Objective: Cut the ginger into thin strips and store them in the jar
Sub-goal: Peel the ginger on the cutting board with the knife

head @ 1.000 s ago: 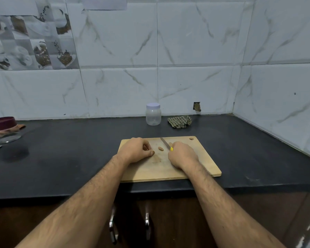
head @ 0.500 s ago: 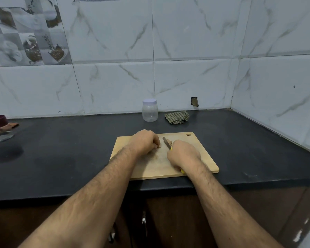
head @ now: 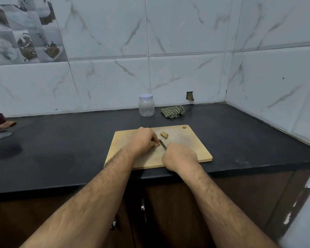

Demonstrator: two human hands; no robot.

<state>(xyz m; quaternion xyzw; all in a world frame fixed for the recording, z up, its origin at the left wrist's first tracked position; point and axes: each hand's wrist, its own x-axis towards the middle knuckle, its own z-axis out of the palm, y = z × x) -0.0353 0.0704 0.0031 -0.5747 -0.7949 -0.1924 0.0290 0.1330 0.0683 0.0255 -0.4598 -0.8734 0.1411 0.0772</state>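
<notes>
Fingers of the left hand (head: 143, 139) curl over a small ginger piece (head: 157, 145) on the wooden cutting board (head: 195, 142); the right hand (head: 179, 156) grips a knife (head: 162, 144) beside it (handle hidden). Another ginger chunk (head: 164, 135) lies beyond; the lidded plastic jar (head: 146, 105) stands by the wall.

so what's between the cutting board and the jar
Bare black counter, nothing on it, as the head view shows. The cloth lies right of the jar, off the line from the board.
</notes>
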